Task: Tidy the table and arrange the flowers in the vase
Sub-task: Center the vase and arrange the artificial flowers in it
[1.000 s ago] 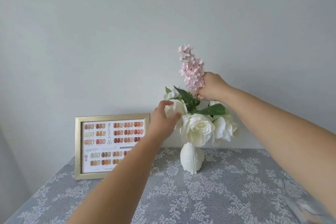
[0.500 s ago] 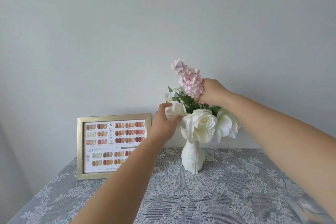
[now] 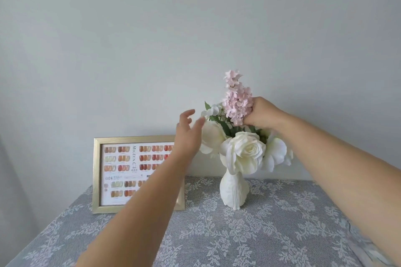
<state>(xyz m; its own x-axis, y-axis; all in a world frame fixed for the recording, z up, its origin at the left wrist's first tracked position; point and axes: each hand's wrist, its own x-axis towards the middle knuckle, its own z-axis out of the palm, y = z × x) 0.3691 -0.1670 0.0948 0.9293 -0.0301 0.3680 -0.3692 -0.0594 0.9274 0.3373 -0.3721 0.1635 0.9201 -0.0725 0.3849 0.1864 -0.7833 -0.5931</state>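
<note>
Background: plain pale grey wall (image 3: pixel 152 39) behind a table draped in a grey lace cloth (image 3: pixel 271 230).
Vase: white, narrow-necked vase (image 3: pixel 234 193) standing upright on the cloth, right of centre.
White roses: several large cream blooms (image 3: pixel 245 154) crowd the vase mouth, with green leaves (image 3: pixel 226 127) above them.
Pink sprig: tall spike of small pink blossoms (image 3: pixel 237 102) rising above the roses; its stem is hidden, so whether it reaches into the vase cannot be told.
Right hand: right hand (image 3: pixel 263 112) closed around the lower part of the pink sprig.
Left hand: left hand (image 3: pixel 187 134) spread wide, fingers apart, holding nothing, just beside the leftmost rose; contact is probably absent but unclear.
Frame: gold picture frame (image 3: pixel 96 175) with a colour-swatch chart, upright at the wall, left of the vase, partly covered by the left forearm.
</note>
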